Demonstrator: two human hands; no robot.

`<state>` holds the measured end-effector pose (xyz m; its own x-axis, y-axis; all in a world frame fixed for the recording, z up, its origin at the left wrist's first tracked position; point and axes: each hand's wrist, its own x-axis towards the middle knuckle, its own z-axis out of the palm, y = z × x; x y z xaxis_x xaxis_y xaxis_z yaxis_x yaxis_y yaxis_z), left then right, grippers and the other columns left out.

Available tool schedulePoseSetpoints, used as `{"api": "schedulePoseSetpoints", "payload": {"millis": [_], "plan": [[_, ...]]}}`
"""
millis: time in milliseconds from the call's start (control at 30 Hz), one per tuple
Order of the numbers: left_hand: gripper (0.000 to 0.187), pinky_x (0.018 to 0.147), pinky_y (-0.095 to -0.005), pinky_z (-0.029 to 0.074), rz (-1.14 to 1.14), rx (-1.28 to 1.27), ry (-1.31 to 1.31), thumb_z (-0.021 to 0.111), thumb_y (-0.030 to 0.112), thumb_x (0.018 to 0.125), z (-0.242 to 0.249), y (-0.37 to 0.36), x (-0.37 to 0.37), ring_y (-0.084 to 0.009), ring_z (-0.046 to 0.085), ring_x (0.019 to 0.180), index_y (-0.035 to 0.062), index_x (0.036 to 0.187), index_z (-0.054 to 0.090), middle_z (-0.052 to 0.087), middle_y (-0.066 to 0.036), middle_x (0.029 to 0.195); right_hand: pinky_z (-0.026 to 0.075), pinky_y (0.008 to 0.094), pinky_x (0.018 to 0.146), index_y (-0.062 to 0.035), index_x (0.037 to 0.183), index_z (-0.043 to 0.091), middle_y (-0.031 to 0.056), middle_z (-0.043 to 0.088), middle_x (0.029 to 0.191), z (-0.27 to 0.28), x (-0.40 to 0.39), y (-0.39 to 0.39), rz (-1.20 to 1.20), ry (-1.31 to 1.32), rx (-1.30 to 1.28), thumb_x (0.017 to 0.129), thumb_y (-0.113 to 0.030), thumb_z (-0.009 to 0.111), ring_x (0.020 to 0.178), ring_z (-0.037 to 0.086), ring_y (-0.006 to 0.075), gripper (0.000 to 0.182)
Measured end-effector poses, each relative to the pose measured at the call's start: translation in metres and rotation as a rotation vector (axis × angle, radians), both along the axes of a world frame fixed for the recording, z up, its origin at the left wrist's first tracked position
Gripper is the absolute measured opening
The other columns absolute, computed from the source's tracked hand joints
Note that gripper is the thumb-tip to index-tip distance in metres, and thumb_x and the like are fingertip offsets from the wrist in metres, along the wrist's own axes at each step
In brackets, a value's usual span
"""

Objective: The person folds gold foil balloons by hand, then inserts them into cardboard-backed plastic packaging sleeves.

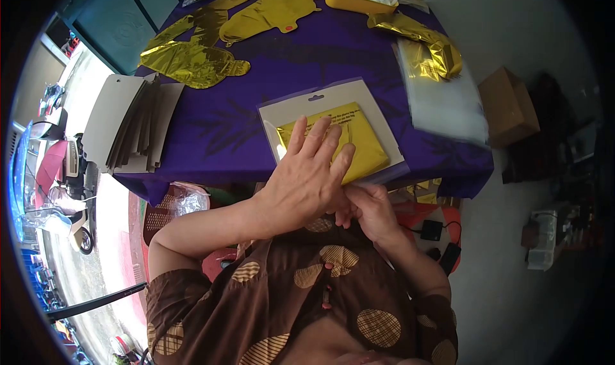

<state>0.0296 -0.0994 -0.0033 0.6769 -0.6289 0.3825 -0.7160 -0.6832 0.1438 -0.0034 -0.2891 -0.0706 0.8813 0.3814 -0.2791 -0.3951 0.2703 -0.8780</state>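
A clear plastic bag (396,173) lies at the near edge of the table, with a grey backing card (282,114) inside it. On the card rests a folded gold foil balloon (365,137) with small dark print. My left hand (304,182) lies over the balloon's left part, fingers stretched and apart. Just below, at the near edge of the bag, my right hand (371,210) has its fingers curled and pinched together on the plastic. The left palm partly hides that spot.
Several grey cards (138,121) stand stacked at the left edge of the purple tablecloth (307,57). Flat gold foil balloons (198,57) lie at the back left. Clear bags (442,102) with a gold foil balloon (435,51) on them lie at right, near a yellow tray (352,3).
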Motion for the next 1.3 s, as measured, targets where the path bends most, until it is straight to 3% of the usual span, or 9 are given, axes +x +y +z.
{"api": "schedulePoseSetpoints", "payload": {"millis": [67, 167, 400, 667, 767, 967, 1167, 1267, 1300], "plan": [[0.08, 0.112, -0.0623, 0.024, -0.007, -0.023, 0.028, 0.077, 0.039, 0.068, -0.001, 0.001, 0.0, -0.0469, 0.039, 0.132, -0.0055, 0.128, 0.048, 0.048, -0.03, 0.13, 0.05, 0.0249, 0.048, 0.0029, 0.092, 0.068, 0.0136, 0.07, 0.078, -0.004, 0.001, -0.001, 0.023, -0.011, 0.003, 0.102, -0.024, 0.049, 0.058, 0.065, 0.0158, 0.034], [0.077, 0.109, -0.0625, 0.028, -0.003, -0.086, 0.074, 0.078, 0.023, 0.067, 0.0, 0.002, -0.002, -0.0462, 0.041, 0.128, 0.0003, 0.131, 0.041, 0.047, -0.024, 0.128, 0.049, 0.0253, 0.048, 0.0032, 0.093, 0.068, 0.0147, 0.07, 0.077, -0.006, 0.002, 0.001, 0.028, -0.028, -0.014, 0.103, -0.022, 0.048, 0.057, 0.064, 0.0154, 0.034], [0.078, 0.106, -0.058, 0.033, 0.034, -0.098, 0.02, 0.08, 0.02, 0.065, -0.013, 0.003, 0.0, -0.0415, 0.045, 0.123, 0.0018, 0.131, 0.041, 0.049, -0.02, 0.126, 0.05, 0.0236, 0.049, 0.0023, 0.099, 0.067, 0.0132, 0.071, 0.078, -0.013, 0.004, -0.002, 0.078, -0.022, -0.006, 0.103, -0.026, 0.049, 0.058, 0.065, 0.014, 0.033], [0.076, 0.103, -0.0553, 0.036, 0.059, -0.162, 0.042, 0.076, 0.012, 0.065, -0.01, 0.003, 0.0, -0.0406, 0.048, 0.12, 0.0016, 0.131, 0.042, 0.05, -0.019, 0.124, 0.05, 0.0245, 0.046, 0.0022, 0.096, 0.066, 0.0137, 0.069, 0.073, -0.008, 0.004, -0.003, 0.103, 0.027, 0.02, 0.102, -0.023, 0.05, 0.055, 0.065, 0.0152, 0.03], [0.078, 0.104, -0.055, 0.036, 0.067, -0.165, 0.013, 0.078, 0.013, 0.063, -0.011, 0.004, 0.005, -0.0412, 0.047, 0.121, 0.0013, 0.132, 0.042, 0.05, -0.019, 0.125, 0.05, 0.0248, 0.046, 0.0018, 0.096, 0.066, 0.0137, 0.069, 0.073, -0.006, 0.004, -0.004, 0.133, 0.084, 0.056, 0.102, -0.023, 0.051, 0.055, 0.065, 0.0155, 0.029], [0.082, 0.106, -0.0579, 0.033, 0.039, -0.167, 0.047, 0.083, 0.029, 0.067, -0.004, 0.015, 0.003, -0.0431, 0.045, 0.124, 0.0011, 0.132, 0.043, 0.049, -0.021, 0.129, 0.051, 0.0247, 0.049, 0.003, 0.104, 0.066, 0.0143, 0.07, 0.075, -0.006, 0.002, -0.004, 0.137, 0.059, 0.065, 0.102, -0.026, 0.051, 0.058, 0.066, 0.0153, 0.033], [0.073, 0.111, -0.0617, 0.028, -0.098, -0.047, 0.083, 0.082, 0.036, 0.07, 0.01, 0.038, -0.011, -0.0445, 0.043, 0.129, -0.0001, 0.125, 0.052, 0.048, -0.023, 0.131, 0.049, 0.0237, 0.05, 0.0042, 0.109, 0.067, 0.0118, 0.068, 0.073, 0.007, 0.002, -0.002, 0.174, 0.058, 0.117, 0.103, -0.029, 0.048, 0.056, 0.061, 0.0128, 0.039], [0.06, 0.1, -0.0563, 0.041, -0.157, -0.141, 0.006, 0.082, 0.03, 0.071, 0.007, 0.051, -0.024, -0.0443, 0.053, 0.115, -0.001, 0.116, 0.057, 0.054, -0.023, 0.124, 0.044, 0.0237, 0.047, 0.0046, 0.107, 0.068, 0.0117, 0.065, 0.068, 0.008, 0.003, 0.001, 0.154, 0.097, 0.111, 0.103, -0.03, 0.048, 0.05, 0.055, 0.013, 0.04], [0.053, 0.093, -0.0525, 0.045, -0.057, -0.242, -0.031, 0.08, 0.026, 0.073, 0.0, 0.058, -0.031, -0.0416, 0.057, 0.106, 0.0, 0.113, 0.058, 0.057, -0.021, 0.115, 0.043, 0.0238, 0.045, 0.0048, 0.106, 0.068, 0.0119, 0.064, 0.066, 0.007, 0.002, 0.003, 0.14, 0.12, 0.106, 0.102, -0.03, 0.048, 0.048, 0.053, 0.0133, 0.04]]}}
